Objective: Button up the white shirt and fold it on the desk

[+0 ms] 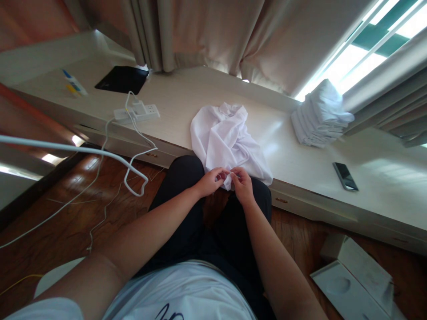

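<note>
A white shirt (227, 133), rumpled, lies partly on the white bench top and hangs over its front edge onto my knees. My left hand (215, 180) pinches a small part of its near end. Right beside it, my right hand (242, 182) has the same edge between thumb and fingers. A small flap of the white cloth sticks out below and between the fingertips. What exactly lies under the fingertips is too small to make out.
To the right, a stack of folded white cloth (320, 118) and a phone (345, 177) rest on the bench top (293, 164). At left are a power strip (140, 112) with white cables, a black pad (122, 79) and pens (75, 83). White boxes (356, 284) lie on the floor.
</note>
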`<action>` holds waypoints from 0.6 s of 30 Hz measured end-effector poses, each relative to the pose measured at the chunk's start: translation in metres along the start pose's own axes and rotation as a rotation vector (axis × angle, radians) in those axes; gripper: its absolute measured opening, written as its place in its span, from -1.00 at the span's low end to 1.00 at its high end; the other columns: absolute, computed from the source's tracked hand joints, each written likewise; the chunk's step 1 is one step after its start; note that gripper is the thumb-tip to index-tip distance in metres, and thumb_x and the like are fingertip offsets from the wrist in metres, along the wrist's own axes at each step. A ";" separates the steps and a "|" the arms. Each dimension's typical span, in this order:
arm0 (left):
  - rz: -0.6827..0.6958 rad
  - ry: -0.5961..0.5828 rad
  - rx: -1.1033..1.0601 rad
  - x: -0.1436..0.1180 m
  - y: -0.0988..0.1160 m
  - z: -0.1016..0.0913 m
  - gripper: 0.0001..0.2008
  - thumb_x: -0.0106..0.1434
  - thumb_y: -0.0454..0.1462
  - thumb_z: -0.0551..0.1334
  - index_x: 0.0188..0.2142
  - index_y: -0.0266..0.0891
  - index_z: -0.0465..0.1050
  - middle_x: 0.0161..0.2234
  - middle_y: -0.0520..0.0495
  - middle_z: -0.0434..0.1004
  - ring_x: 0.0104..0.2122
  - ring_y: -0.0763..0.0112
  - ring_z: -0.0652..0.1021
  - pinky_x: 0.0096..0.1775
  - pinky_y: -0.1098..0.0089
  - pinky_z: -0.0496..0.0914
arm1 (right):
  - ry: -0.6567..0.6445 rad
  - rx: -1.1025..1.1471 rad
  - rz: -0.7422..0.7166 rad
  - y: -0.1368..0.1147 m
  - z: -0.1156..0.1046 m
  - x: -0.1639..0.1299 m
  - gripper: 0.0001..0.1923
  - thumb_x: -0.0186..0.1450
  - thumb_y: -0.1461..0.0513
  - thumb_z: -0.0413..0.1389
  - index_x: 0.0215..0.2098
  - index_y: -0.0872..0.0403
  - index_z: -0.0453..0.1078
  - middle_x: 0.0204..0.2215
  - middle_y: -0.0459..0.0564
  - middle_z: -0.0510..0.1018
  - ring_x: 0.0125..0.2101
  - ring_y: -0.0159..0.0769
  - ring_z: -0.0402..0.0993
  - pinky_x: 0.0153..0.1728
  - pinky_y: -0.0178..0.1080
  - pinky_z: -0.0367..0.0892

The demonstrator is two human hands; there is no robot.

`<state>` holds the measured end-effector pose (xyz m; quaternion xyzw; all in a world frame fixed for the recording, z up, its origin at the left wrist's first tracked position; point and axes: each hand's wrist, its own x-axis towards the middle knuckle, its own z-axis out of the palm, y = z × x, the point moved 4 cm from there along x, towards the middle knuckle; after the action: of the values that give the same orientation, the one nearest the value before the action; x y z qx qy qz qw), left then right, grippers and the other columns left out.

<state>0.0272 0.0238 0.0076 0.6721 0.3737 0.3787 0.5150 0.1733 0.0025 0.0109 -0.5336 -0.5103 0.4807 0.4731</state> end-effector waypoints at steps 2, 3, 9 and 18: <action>0.023 -0.024 0.044 -0.001 0.004 0.000 -0.70 0.14 -0.36 0.21 -0.10 -0.24 0.43 -0.22 -0.06 0.46 -0.29 0.39 0.46 -0.20 0.42 0.35 | 0.078 -0.070 -0.075 -0.001 -0.004 0.000 -0.77 0.23 0.05 0.05 -0.25 -0.01 0.38 -0.37 -0.09 0.44 -0.42 -0.34 0.32 -0.40 -0.30 0.26; 0.031 -0.028 0.066 -0.001 0.005 -0.001 -0.73 0.12 -0.37 0.22 -0.14 -0.24 0.44 -0.24 -0.05 0.45 -0.30 0.39 0.45 -0.22 0.42 0.35 | 0.113 -0.108 -0.114 -0.002 -0.006 0.000 -0.77 0.24 0.05 0.03 -0.28 0.01 0.40 -0.39 -0.08 0.45 -0.42 -0.33 0.32 -0.38 -0.28 0.26; 0.078 0.005 0.127 -0.001 0.009 -0.003 -0.94 0.21 -0.31 0.18 -0.33 -0.24 0.42 -0.36 0.01 0.39 -0.34 0.40 0.41 -0.24 0.42 0.30 | 0.124 -0.184 -0.186 0.000 -0.008 0.001 -0.75 0.26 0.12 0.00 -0.27 -0.01 0.49 -0.35 -0.07 0.51 -0.35 -0.29 0.36 -0.28 -0.25 0.27; 0.122 0.362 0.232 0.000 0.017 -0.025 -0.95 0.28 -0.33 0.10 -0.30 -0.22 0.32 -0.19 -0.08 0.32 -0.20 0.35 0.37 -0.07 0.34 0.28 | 0.030 -0.241 -0.177 -0.003 -0.005 0.000 -0.78 0.20 0.08 0.13 -0.25 -0.01 0.50 -0.35 -0.05 0.48 -0.37 -0.28 0.36 -0.28 -0.22 0.29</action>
<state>0.0068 0.0308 0.0284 0.6692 0.4597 0.4783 0.3349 0.1782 0.0023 0.0142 -0.5466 -0.6023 0.3643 0.4536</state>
